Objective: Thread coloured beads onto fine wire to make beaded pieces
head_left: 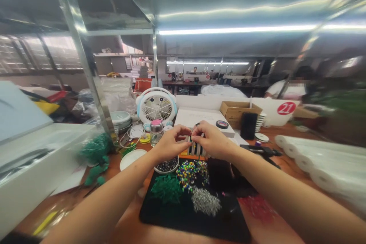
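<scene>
Both hands meet over a row of small thread spools [196, 150] at the far edge of a black mat [183, 221]. My left hand [168, 144] is curled, its thumb and fingertips closing at the left end of the spools. My right hand [213, 140] pinches with thumb and forefinger just above them. What the fingertips hold is too small to make out. On the mat lie a heap of mixed coloured beads [190, 173], a pile of green strips [166, 189] and a pile of small silvery pieces [206, 201]. A white bowl of dark beads [168, 166] is partly behind my left forearm.
A white fan [156, 107] and a glass jar with a pink lid [156, 131] stand behind my left hand. Black tape [222, 124] lies on a white box [197, 117]. Clear plastic rolls [317, 160] are at right; a metal post [85, 53] rises at left.
</scene>
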Demonstrator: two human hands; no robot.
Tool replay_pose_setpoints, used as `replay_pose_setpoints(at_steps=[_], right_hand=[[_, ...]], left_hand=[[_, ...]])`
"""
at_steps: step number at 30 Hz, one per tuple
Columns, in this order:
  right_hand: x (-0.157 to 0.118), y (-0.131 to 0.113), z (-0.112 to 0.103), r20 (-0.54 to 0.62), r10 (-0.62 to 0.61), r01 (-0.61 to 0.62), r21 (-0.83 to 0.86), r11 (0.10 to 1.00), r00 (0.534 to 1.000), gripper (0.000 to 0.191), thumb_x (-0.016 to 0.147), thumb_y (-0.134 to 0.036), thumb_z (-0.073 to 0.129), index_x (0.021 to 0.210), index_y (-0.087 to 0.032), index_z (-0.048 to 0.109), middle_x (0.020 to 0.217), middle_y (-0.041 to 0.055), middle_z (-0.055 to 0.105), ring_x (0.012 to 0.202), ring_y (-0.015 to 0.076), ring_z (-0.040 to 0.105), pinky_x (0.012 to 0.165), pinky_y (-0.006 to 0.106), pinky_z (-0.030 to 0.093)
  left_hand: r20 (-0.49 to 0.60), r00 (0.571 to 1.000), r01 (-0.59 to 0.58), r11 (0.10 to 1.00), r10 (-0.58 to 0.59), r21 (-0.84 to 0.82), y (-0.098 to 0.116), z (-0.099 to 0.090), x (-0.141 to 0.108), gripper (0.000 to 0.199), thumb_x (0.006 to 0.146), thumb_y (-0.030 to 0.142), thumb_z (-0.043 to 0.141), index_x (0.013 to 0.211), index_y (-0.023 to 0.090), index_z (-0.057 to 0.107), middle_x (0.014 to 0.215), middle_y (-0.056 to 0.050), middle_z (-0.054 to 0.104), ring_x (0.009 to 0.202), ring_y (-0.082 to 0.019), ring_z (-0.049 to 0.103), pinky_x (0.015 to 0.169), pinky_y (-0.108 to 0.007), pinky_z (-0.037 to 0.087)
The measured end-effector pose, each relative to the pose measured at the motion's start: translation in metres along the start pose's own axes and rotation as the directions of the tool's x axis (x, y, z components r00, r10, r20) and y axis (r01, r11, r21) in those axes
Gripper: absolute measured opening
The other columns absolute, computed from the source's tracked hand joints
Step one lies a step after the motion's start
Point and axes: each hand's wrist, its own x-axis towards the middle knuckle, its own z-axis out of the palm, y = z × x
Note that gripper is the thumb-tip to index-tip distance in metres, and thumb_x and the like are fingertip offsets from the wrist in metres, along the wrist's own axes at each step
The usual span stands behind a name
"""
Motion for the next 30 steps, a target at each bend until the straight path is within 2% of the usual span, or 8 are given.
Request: replay_pose_setpoints(at_steps=[2, 4, 8, 11, 15, 21, 30], right_hand=[[-0.002, 0.001, 0.003, -0.035, -0.033, 0.034, 0.007, 0.999, 0.999, 0.011, 0.076, -0.008, 0.056, 0.068, -0.016, 0.056, 0.08, 0.0011, 0.051, 0.075, 0.0141, 0.051, 0.07, 0.029, 0.042], [-0.004, 0.001, 0.006, -0.06, -0.059, 0.06, 0.002, 0.998, 0.996, 0.012, 0.077, -0.008, 0.055, 0.069, -0.016, 0.055, 0.08, 0.0012, 0.049, 0.074, 0.0138, 0.05, 0.069, 0.029, 0.042], [-0.007, 0.001, 0.01, -0.071, -0.13, 0.127, -0.055, 0.99, 0.989, 0.011, 0.079, -0.006, 0.052, 0.073, -0.016, 0.056, 0.085, 0.003, 0.047, 0.076, 0.0147, 0.05, 0.072, 0.031, 0.041], [-0.007, 0.001, 0.011, -0.083, -0.197, 0.186, -0.128, 0.974, 0.977, 0.011, 0.08, -0.007, 0.05, 0.076, -0.015, 0.055, 0.087, 0.0049, 0.047, 0.079, 0.0169, 0.05, 0.073, 0.033, 0.041], [-0.007, 0.0, 0.012, -0.111, -0.237, 0.218, -0.163, 0.962, 0.965, 0.011, 0.079, -0.008, 0.048, 0.075, -0.016, 0.054, 0.086, 0.0055, 0.047, 0.079, 0.0181, 0.049, 0.071, 0.033, 0.041], [-0.008, 0.001, 0.014, -0.138, -0.267, 0.245, -0.158, 0.957, 0.954, 0.011, 0.08, -0.01, 0.046, 0.077, -0.016, 0.054, 0.089, 0.0066, 0.046, 0.08, 0.0185, 0.049, 0.073, 0.034, 0.042], [-0.009, 0.004, 0.012, -0.101, -0.273, 0.25, -0.195, 0.948, 0.957, 0.01, 0.081, -0.011, 0.046, 0.08, -0.016, 0.054, 0.091, 0.0066, 0.046, 0.081, 0.0185, 0.049, 0.073, 0.034, 0.043]], left_hand=[[0.041, 0.999, 0.018, 0.995, -0.014, -0.095, -0.006, 0.0, -0.002, 0.058, 0.063, 0.019, 0.076, 0.115, 0.019, 0.051, 0.122, -0.013, 0.056, 0.115, -0.024, 0.052, 0.096, -0.04, 0.043], [0.067, 0.997, 0.031, 0.995, -0.025, -0.095, -0.012, 0.0, -0.004, 0.069, 0.057, 0.019, 0.08, 0.119, 0.02, 0.049, 0.129, -0.014, 0.051, 0.121, -0.026, 0.047, 0.102, -0.043, 0.037], [0.133, 0.981, 0.162, 0.972, -0.14, -0.172, -0.018, 0.002, -0.003, 0.05, 0.062, 0.021, 0.077, 0.107, 0.016, 0.057, 0.113, -0.012, 0.061, 0.107, -0.024, 0.057, 0.095, -0.043, 0.042], [0.16, 0.964, 0.242, 0.947, -0.21, -0.212, -0.016, 0.001, -0.001, 0.049, 0.062, 0.021, 0.077, 0.106, 0.016, 0.057, 0.105, -0.009, 0.065, 0.098, -0.022, 0.061, 0.085, -0.038, 0.046], [0.178, 0.959, 0.262, 0.929, -0.221, -0.26, -0.01, 0.0, 0.001, 0.045, 0.062, 0.019, 0.076, 0.103, 0.018, 0.059, 0.1, -0.005, 0.066, 0.091, -0.018, 0.062, 0.079, -0.032, 0.047], [0.184, 0.951, 0.292, 0.915, -0.247, -0.278, -0.008, 0.001, 0.001, 0.042, 0.061, 0.016, 0.076, 0.099, 0.017, 0.06, 0.086, -0.001, 0.066, 0.079, -0.014, 0.061, 0.074, -0.029, 0.046], [0.17, 0.95, 0.298, 0.925, -0.263, -0.236, -0.007, -0.001, 0.001, 0.041, 0.061, 0.019, 0.076, 0.099, 0.017, 0.061, 0.083, 0.0, 0.064, 0.077, -0.013, 0.059, 0.07, -0.027, 0.045]])
